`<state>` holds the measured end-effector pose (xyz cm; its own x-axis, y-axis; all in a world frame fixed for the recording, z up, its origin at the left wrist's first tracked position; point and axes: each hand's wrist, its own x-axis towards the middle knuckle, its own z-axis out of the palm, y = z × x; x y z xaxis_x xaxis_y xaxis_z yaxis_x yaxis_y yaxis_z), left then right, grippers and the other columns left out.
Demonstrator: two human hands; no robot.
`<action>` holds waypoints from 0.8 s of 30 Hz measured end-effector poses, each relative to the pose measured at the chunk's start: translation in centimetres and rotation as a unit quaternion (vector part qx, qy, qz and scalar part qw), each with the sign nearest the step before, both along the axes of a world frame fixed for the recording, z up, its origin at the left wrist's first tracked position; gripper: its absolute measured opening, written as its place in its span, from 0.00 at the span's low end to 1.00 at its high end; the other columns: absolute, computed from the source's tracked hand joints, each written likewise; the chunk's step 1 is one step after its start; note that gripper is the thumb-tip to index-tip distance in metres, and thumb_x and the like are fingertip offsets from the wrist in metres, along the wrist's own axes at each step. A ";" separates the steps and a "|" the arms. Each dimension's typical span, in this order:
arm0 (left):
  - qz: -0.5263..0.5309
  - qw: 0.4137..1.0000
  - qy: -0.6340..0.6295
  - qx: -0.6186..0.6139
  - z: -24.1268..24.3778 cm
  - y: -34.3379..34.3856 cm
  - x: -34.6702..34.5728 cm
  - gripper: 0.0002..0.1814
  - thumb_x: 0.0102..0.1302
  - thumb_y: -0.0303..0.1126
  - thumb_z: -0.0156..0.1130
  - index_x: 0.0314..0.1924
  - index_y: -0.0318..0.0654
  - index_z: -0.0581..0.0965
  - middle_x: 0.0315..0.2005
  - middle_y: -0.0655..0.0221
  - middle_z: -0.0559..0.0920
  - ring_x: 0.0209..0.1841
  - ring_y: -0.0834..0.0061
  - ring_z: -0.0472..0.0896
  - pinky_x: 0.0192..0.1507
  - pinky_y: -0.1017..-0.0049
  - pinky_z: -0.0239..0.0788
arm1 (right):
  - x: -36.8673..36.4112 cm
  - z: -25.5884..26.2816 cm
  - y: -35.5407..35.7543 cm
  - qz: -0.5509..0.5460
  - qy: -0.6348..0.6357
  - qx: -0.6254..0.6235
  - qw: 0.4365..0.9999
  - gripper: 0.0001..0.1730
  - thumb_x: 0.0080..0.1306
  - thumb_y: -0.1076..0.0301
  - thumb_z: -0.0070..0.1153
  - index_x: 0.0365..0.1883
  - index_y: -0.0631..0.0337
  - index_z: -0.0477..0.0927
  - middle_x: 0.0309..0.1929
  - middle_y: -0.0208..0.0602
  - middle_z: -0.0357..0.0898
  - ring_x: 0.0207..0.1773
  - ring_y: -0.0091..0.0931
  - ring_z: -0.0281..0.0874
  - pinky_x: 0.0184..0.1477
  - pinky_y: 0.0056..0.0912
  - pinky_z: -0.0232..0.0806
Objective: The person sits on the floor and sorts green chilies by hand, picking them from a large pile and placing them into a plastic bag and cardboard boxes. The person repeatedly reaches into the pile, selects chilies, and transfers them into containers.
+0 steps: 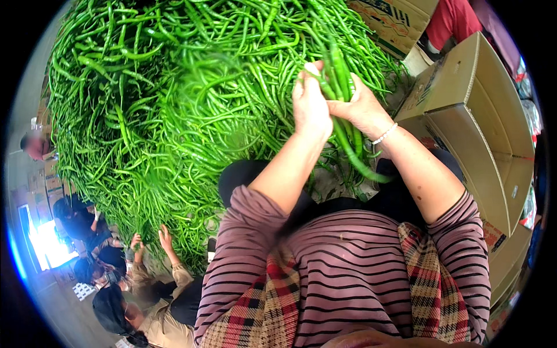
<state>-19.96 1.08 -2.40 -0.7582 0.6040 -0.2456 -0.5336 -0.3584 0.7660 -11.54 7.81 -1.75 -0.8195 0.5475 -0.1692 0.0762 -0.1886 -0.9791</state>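
Note:
A bunch of long green chili peppers (338, 71) lies between my two hands, above the near right edge of a big heap of the same peppers (209, 95). My left hand (311, 102) wraps the bunch from its left side, thumb and fingers near the upper part. From the right, my right hand (363, 106) closes on it, with a beaded bracelet (385, 134) at the wrist. Some pepper ends hang below the hands, and one long pepper (354, 161) reaches down toward my lap, blurred. Both palms are partly hidden by the peppers.
An open cardboard box (470, 108) stands close on my right, with another carton (387, 21) beyond it. Loose peppers lie on the floor between my knees. At lower left, co-workers sit along the heap, one person's hands (165, 239) at its edge. A person in red trousers is at upper right.

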 end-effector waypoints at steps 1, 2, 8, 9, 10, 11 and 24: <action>-0.012 1.000 -0.011 0.021 -0.1 0.1 0.1 0.19 0.73 0.46 0.46 0.46 0.37 0.73 0.38 0.70 0.75 0.42 0.79 0.71 0.47 0.76 0.66 | 0.0 -0.4 0.0 -0.022 0.014 0.017 1.000 0.31 0.48 0.73 0.70 0.50 0.64 0.68 0.44 0.32 0.77 0.46 0.20 0.73 0.52 0.25 0.67; -0.046 0.998 -0.023 0.036 -0.3 -0.1 0.2 0.21 0.73 0.49 0.46 0.48 0.38 0.71 0.39 0.70 0.75 0.41 0.78 0.72 0.47 0.75 0.66 | 0.2 -0.5 0.2 -0.022 0.014 0.007 1.000 0.33 0.48 0.71 0.72 0.51 0.64 0.68 0.45 0.32 0.77 0.47 0.20 0.73 0.53 0.26 0.66; -0.344 0.905 0.244 -0.054 1.5 -2.7 -4.0 0.37 0.61 0.45 0.63 0.65 0.37 0.61 0.55 0.56 0.72 0.58 0.62 0.71 0.61 0.65 0.61 | 0.7 0.4 1.8 0.023 -0.107 -0.014 0.994 0.17 0.53 0.70 0.64 0.42 0.62 0.78 0.34 0.31 0.80 0.36 0.21 0.76 0.43 0.25 0.69; -0.372 0.845 0.365 -0.119 2.7 -3.2 -6.1 0.37 0.59 0.44 0.64 0.64 0.38 0.63 0.58 0.55 0.71 0.60 0.60 0.70 0.63 0.63 0.60 | 0.5 0.7 2.5 0.021 -0.140 0.042 0.989 0.15 0.52 0.69 0.62 0.39 0.62 0.79 0.31 0.31 0.80 0.33 0.21 0.76 0.41 0.25 0.69; -0.372 0.788 0.440 -0.215 2.5 -3.9 -8.8 0.34 0.58 0.39 0.65 0.63 0.39 0.65 0.60 0.55 0.69 0.61 0.58 0.69 0.63 0.62 0.60 | 0.4 1.2 2.9 0.003 -0.130 0.080 0.988 0.12 0.52 0.68 0.59 0.34 0.62 0.80 0.26 0.31 0.79 0.29 0.20 0.75 0.38 0.24 0.68; -0.367 0.718 0.507 -0.306 1.8 -4.5 -11.6 0.32 0.57 0.34 0.65 0.63 0.41 0.68 0.62 0.55 0.67 0.61 0.56 0.68 0.63 0.61 0.60 | 0.4 1.9 3.8 0.016 -0.109 0.029 0.993 0.11 0.53 0.66 0.59 0.33 0.61 0.79 0.28 0.30 0.80 0.30 0.20 0.74 0.37 0.24 0.67; -0.167 0.278 0.891 -0.319 -10.2 -7.3 -16.3 0.16 0.53 0.31 0.55 0.44 0.42 0.77 0.48 0.60 0.76 0.50 0.60 0.73 0.51 0.62 0.65 | -0.3 3.0 4.5 -0.029 0.001 -0.013 1.000 0.11 0.52 0.70 0.59 0.33 0.63 0.78 0.29 0.31 0.80 0.33 0.22 0.76 0.41 0.26 0.67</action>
<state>-36.28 -6.22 -12.62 0.0518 0.9779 0.2023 0.9737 -0.0045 -0.2279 -11.84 12.30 1.25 -0.7872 0.5890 -0.1828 0.0629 -0.2182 -0.9739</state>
